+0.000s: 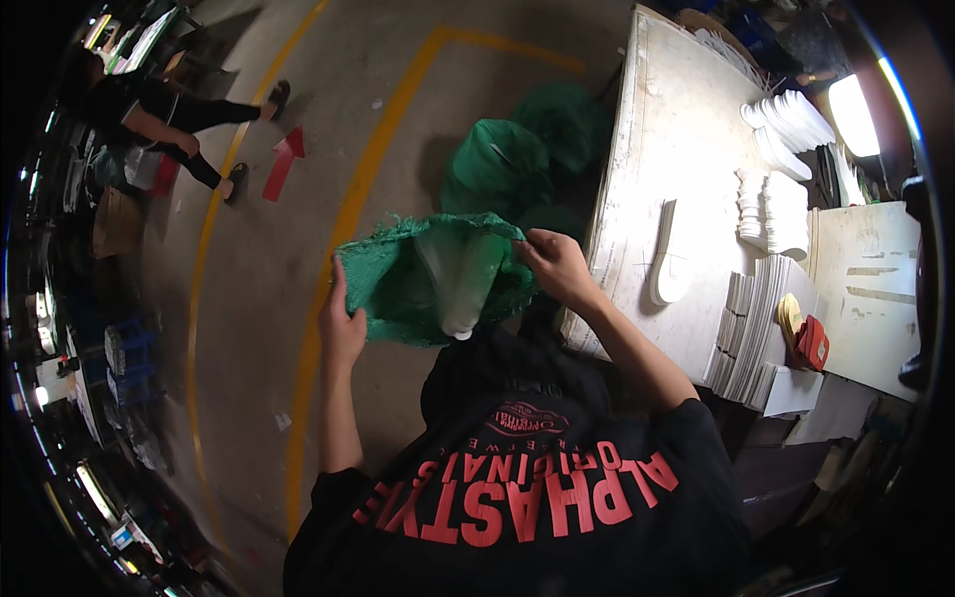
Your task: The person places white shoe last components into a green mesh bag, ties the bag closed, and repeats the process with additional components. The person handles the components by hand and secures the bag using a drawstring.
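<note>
A green woven sack (383,284) hangs open in front of my body, its mouth spread wide and its edge frayed. My left hand (343,323) is closed on the left side of the rim, thumb up along the outside. On the opposite side, my right hand (557,264) pinches the rim near the table's corner. Inside the sack are long white insole-shaped pieces (466,279), blurred and partly covered by the green weave. How deep they go cannot be seen.
More green sacks (495,164) stand on the floor ahead. To my right, a white table (662,119) carries a flat insole stack (678,249), several insole piles (786,124), white sheets (746,323) and a red-and-yellow object (808,343). A person (164,119) sits far left, beyond yellow floor lines (363,189).
</note>
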`<state>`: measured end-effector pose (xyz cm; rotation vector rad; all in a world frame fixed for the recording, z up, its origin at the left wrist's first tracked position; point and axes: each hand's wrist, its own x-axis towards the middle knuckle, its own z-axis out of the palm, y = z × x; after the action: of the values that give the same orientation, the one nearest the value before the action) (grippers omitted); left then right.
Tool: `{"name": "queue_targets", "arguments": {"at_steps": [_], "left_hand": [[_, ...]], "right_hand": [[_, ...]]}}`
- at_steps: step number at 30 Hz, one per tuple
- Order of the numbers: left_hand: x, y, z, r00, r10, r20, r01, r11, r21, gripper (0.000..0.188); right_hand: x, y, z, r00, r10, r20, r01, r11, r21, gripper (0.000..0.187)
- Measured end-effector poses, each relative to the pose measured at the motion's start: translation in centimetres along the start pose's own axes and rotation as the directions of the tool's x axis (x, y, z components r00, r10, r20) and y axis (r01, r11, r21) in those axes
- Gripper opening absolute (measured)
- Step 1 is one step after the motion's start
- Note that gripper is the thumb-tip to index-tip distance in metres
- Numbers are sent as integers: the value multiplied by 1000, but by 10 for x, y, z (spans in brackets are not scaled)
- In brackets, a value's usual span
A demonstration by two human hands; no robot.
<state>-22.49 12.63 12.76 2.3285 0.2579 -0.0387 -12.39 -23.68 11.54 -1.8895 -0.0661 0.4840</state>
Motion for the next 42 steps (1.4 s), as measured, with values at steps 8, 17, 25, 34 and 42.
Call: {"name": "queue_targets", "arguments": {"at_steps": [8,17,25,34,42], "left_hand": [[5,17,-3,986,-39,-161,-51,854,-517,93],[35,121,-20,974,7,-225,-176,647,-742,95],[33,242,1,939,268,-216,-328,504,-799,100],[38,274,74,914,404,42,-294,730,-617,99],[27,251,126,920,346,183,-212,834,-509,96]], "right_hand": [[-21,-27,-45,993,43,-110,-17,973,231,27],[-34,-23,-99,941,54,-333,43,960,278,24],[-74,-16,-200,791,79,-607,193,909,369,23],[-108,82,-365,429,-152,-890,-330,891,-311,71],[-55,106,-452,208,247,-947,-861,505,-58,118]]}}
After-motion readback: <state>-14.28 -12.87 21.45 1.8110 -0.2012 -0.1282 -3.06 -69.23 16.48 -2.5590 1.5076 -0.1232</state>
